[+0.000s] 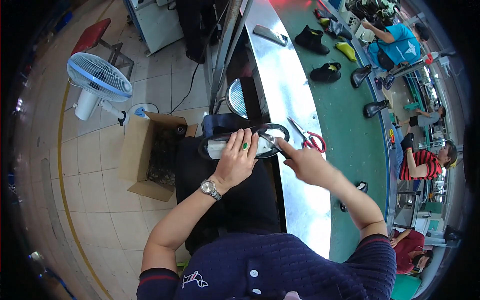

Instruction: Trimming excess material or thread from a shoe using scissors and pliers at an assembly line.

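A black shoe (216,149) lies over my lap at the metal bench edge, its whitish underside up with a dark rim around it. Across its middle my left hand (237,161) is closed, gripping it; a green-stoned ring and a wristwatch show on that arm. My right hand (307,165) is wrapped round the dark handle of a slim metal tool (270,139), which looks like a knife. Its tip meets the shoe's right part, though the exact contact is too small to tell. Beside them on the bench lie red-handled scissors (312,141).
A green conveyor belt (345,135) carrying several dark shoes runs along the metal bench (295,95). A grey metal bar (270,35) lies on the bench. At left stand an open cardboard box (137,150) and a fan (100,80). Several people are beyond the belt.
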Demonstrator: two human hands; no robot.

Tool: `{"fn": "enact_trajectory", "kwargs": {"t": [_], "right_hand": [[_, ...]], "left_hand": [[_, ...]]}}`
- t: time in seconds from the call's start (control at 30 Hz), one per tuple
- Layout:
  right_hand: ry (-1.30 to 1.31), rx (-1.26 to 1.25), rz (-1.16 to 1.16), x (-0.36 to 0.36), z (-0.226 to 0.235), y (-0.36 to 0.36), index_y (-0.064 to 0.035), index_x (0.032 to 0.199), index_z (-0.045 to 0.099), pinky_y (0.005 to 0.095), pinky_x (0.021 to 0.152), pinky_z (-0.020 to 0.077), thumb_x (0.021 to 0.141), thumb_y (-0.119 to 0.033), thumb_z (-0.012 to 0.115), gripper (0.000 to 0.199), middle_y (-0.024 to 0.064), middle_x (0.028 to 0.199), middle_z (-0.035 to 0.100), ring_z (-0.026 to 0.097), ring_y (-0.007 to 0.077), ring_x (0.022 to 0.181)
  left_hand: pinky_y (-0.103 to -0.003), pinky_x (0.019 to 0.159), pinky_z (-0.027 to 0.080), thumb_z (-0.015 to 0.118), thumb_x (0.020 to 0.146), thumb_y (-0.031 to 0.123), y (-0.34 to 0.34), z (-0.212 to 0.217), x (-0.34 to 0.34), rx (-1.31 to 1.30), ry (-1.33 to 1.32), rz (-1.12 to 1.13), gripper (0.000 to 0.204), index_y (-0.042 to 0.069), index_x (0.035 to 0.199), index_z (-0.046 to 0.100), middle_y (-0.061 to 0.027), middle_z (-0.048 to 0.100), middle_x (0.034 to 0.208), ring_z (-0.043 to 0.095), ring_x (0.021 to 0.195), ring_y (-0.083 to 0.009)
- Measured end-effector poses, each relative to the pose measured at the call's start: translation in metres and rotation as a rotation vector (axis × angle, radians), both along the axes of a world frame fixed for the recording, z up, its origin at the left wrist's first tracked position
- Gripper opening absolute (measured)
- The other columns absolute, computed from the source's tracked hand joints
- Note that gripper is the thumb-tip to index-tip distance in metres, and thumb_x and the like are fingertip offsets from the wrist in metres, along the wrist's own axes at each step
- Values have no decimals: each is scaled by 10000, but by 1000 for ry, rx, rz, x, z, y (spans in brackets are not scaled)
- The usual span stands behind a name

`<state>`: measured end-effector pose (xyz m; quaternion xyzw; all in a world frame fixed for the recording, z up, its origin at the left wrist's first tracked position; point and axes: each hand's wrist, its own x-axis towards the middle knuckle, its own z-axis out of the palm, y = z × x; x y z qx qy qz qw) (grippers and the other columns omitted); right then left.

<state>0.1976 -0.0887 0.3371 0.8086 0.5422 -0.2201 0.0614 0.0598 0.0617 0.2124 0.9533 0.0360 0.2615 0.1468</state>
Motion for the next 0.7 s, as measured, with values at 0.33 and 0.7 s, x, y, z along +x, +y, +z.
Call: {"fn": "enact_trajectory", "kwargs": {"t": [0.33, 0.7], "right_hand": [[416, 64, -366, 6, -4, 26, -116, 1464, 327, 374, 550, 505, 942, -158, 569, 577, 123, 624, 633, 671, 231, 578], [374, 203, -415, 11, -2, 23, -123, 1448, 352, 334, 539, 505, 944, -164, 564, 548, 105, 636, 648, 655, 190, 535]], "left_hand": [[-463, 1073, 375, 755, 731, 219, 1, -7, 0, 132, 34, 51, 647, -88, 1252, 527, -284, 512, 1301, 508, 1209, -414], [-475, 1079, 363, 493, 880, 122, 2, -7, 0, 79, 10, 34, 462, -134, 1264, 506, -318, 521, 1290, 510, 1202, -437]]}}
